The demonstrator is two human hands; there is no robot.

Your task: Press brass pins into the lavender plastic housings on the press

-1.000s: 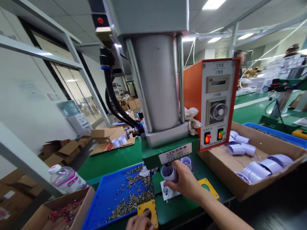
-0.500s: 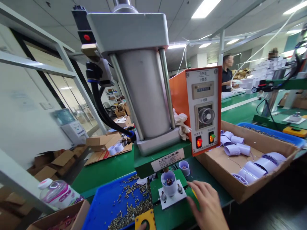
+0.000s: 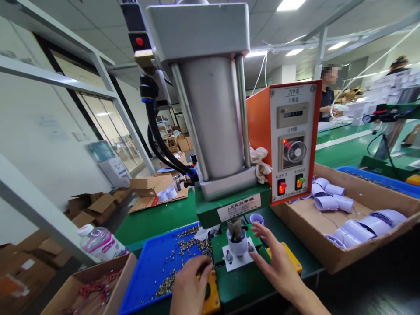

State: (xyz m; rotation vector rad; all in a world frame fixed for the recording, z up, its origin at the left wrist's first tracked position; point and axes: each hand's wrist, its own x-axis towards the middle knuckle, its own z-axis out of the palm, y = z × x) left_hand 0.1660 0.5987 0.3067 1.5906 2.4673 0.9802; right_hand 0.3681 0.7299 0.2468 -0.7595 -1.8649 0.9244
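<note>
My left hand [image 3: 192, 286] is over a yellow push-button box [image 3: 212, 295] beside the blue tray. Its fingers are bent, with a gap to the thumb and nothing seen between them. My right hand [image 3: 274, 262] is open, fingers spread, just right of a white plastic cup [image 3: 238, 245] and apart from it. That cup stands upright on a white metal plate [image 3: 238, 264] bolted under the press [image 3: 213, 118]. The press ram [image 3: 235, 229] reaches down into the cup, hiding what is inside. Behind it stands another white cup [image 3: 256, 218].
A blue tray [image 3: 147, 267] of small metal parts lies at left, next to a cardboard box [image 3: 126, 267] of red wires. An orange control box [image 3: 259, 127] adjoins the press. White pipe pieces [image 3: 348, 234] lie in a carton at right. A second yellow button box [image 3: 290, 258] sits near my right wrist.
The ram has come down into the cup, and a red light has lit on the timer. My right hand has lifted off its button box. More of my left hand shows now.
</note>
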